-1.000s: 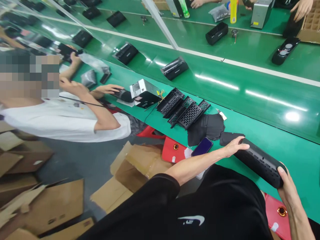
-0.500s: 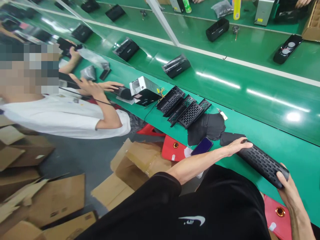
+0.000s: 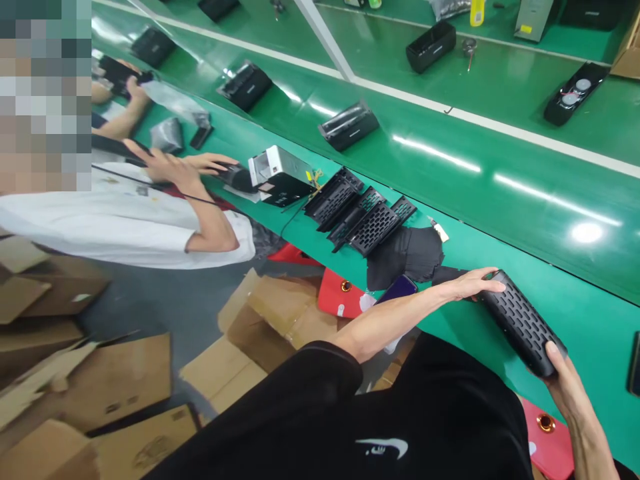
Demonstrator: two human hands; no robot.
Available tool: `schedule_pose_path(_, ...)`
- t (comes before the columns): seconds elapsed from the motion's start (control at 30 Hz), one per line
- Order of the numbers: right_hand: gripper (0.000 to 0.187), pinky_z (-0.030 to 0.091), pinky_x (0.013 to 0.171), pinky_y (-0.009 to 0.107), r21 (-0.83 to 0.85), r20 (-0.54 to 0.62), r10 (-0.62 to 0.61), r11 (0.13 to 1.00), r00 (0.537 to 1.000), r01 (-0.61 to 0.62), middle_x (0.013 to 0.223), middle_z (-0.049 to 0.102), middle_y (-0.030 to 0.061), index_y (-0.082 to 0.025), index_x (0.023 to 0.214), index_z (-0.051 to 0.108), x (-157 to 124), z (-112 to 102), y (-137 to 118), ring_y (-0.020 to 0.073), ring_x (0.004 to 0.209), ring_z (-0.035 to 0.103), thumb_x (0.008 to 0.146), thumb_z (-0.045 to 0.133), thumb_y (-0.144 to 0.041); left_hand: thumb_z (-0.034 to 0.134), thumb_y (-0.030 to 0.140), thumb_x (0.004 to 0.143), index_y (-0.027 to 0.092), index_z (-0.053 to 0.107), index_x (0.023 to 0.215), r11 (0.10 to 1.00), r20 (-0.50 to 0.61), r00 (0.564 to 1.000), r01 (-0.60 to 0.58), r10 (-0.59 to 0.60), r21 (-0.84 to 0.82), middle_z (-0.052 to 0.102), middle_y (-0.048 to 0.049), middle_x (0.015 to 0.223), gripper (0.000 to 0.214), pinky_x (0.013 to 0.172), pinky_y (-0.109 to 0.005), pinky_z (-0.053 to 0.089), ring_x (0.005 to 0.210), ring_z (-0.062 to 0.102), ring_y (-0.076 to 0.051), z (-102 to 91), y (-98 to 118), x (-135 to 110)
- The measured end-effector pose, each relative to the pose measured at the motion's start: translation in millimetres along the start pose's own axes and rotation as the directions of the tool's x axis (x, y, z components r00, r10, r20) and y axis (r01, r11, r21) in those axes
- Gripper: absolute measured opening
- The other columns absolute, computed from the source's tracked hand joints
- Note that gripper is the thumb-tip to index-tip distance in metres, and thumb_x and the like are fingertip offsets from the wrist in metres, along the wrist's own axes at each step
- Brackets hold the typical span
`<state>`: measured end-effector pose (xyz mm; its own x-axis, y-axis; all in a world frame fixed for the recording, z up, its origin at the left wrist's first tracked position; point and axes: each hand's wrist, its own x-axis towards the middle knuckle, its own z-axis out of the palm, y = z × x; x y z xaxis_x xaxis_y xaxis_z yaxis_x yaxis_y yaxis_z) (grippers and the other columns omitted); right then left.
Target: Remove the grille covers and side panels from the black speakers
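A long black speaker housing (image 3: 523, 323) with a perforated grille lies across the near edge of the green bench (image 3: 500, 220). My left hand (image 3: 470, 285) grips its far-left end, fingers over the top. My right hand (image 3: 563, 377) holds the other end, thumb on the end cap. Just left of it lie black fabric sheets (image 3: 407, 253) and a purple phone (image 3: 397, 289).
Several black grille panels (image 3: 363, 213) are stacked on the bench beyond the fabric. A co-worker in a white shirt (image 3: 125, 213) works at a metal box (image 3: 277, 173) to the left. More black housings (image 3: 350, 125) ride the green belt. Cardboard boxes (image 3: 100, 387) and red stools (image 3: 343, 293) fill the floor.
The housing has been rolled between my hands: its perforated grille now faces up where a plainer slotted side showed. My hands stay at its two ends.
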<state>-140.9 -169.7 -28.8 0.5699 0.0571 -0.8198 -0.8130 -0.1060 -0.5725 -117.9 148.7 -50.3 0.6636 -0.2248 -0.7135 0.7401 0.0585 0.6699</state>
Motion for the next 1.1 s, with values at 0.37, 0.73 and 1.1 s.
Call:
schedule_pose_path(0.37, 0.082, 0.051, 0.105, 0.053, -0.041, 0.151, -0.062, 0.997, 0.987, 0.069, 0.127, 0.070, 0.0091, -0.028, 0.134, 0.062, 38, -11, -17, 0.0355, 0.121, 0.064, 0.064, 0.094, -0.055, 0.085, 0.056, 0.071, 0.028, 0.049, 0.158, 0.958, -0.107, 0.954, -0.284, 0.280, -0.029, 0.045, -0.0070, 0.165, 0.098, 0.125, -0.047, 0.032, 0.151, 0.043, -0.037, -6.9, -2, 4)
schedule_pose_path(0.73, 0.072, 0.058, 0.092, 0.047, -0.075, 0.256, 0.096, 0.994, 0.962, -0.079, 0.128, 0.071, 0.0120, -0.021, 0.126, 0.068, 64, -10, -19, 0.0357, 0.116, 0.066, 0.069, 0.089, -0.059, 0.078, 0.063, 0.072, 0.031, 0.044, 0.160, 1.000, -0.208, 0.978, -0.004, 0.000, -0.016, 0.051, -0.0111, 0.158, 0.099, 0.109, -0.045, 0.049, 0.138, 0.055, -0.036, -9.9, 1, -2)
schedule_pose_path(1.1, 0.071, 0.063, 0.077, 0.043, -0.111, 0.262, 0.202, 0.978, 0.944, -0.179, 0.111, 0.075, 0.0141, -0.017, 0.112, 0.074, 73, -13, -25, 0.0367, 0.103, 0.070, 0.062, 0.093, -0.063, 0.076, 0.071, 0.073, 0.033, 0.044, 0.159, 0.990, -0.266, 0.954, 0.133, -0.139, -0.042, 0.051, -0.0113, 0.159, 0.100, 0.066, -0.028, 0.057, 0.128, 0.060, -0.037, -2.1, 2, -6)
